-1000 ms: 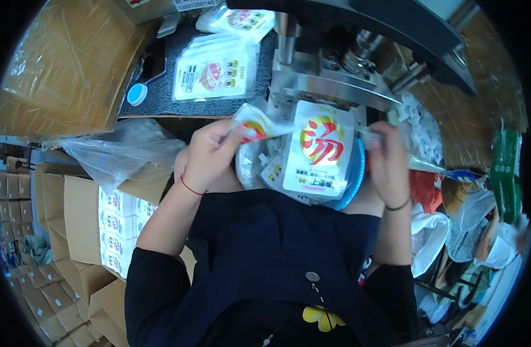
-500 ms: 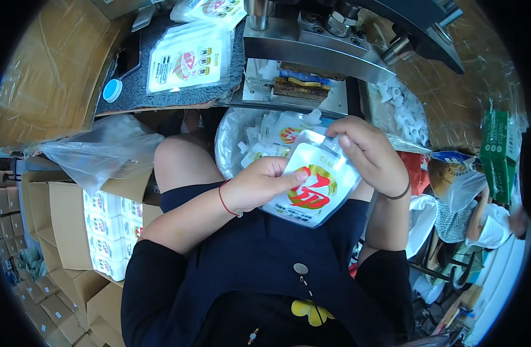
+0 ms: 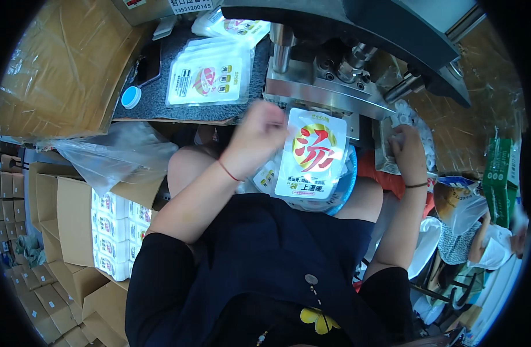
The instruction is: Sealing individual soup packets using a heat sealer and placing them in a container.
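**What I'm wearing**

I've got on a dark navy top with short sleeves, and my forearms are bare. A round grey button sits low on the front, above a small yellow flower-shaped charm. A thin red cord circles my left wrist (image 3: 229,172); a thin dark band circles my right wrist (image 3: 416,185).
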Tool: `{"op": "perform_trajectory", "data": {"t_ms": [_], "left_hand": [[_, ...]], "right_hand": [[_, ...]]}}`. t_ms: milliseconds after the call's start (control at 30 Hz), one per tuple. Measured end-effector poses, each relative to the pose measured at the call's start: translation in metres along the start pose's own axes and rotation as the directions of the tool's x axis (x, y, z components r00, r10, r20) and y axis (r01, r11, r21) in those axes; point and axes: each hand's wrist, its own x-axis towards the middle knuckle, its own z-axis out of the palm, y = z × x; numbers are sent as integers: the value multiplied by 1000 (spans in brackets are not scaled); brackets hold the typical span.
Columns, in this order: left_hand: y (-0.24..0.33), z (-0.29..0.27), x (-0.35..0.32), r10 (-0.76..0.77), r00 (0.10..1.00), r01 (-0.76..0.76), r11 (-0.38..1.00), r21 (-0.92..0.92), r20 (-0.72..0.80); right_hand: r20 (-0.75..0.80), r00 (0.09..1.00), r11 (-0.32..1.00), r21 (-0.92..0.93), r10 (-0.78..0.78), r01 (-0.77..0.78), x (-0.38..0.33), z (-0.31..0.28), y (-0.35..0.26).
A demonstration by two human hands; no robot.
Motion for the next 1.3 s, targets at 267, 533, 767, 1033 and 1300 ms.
{"op": "perform_trajectory", "data": {"t_ms": [267, 533, 767, 1033, 1300], "left_hand": [[20, -91, -13, 282, 899, -378, 120, 918, 334], [32, -50, -53, -51, 995, 40, 993, 112, 91], [34, 13, -59, -146, 944, 71, 965, 251, 297], [37, 39, -69, -394, 671, 609, 777, -162, 628], [23, 36, -36, -335, 740, 616, 686, -388, 584]], "right_hand": [[-368, 925, 994, 10, -95, 107, -12, 0, -3], [-319, 939, 914, 327, -132, 240, -30, -20, -65], [-100, 972, 498, 845, -211, 194, -30, -34, -145], [-4, 883, 706, 599, -470, 378, -29, -44, -117], [-79, 996, 992, -127, -31, 21, -9, -34, -28]]}}
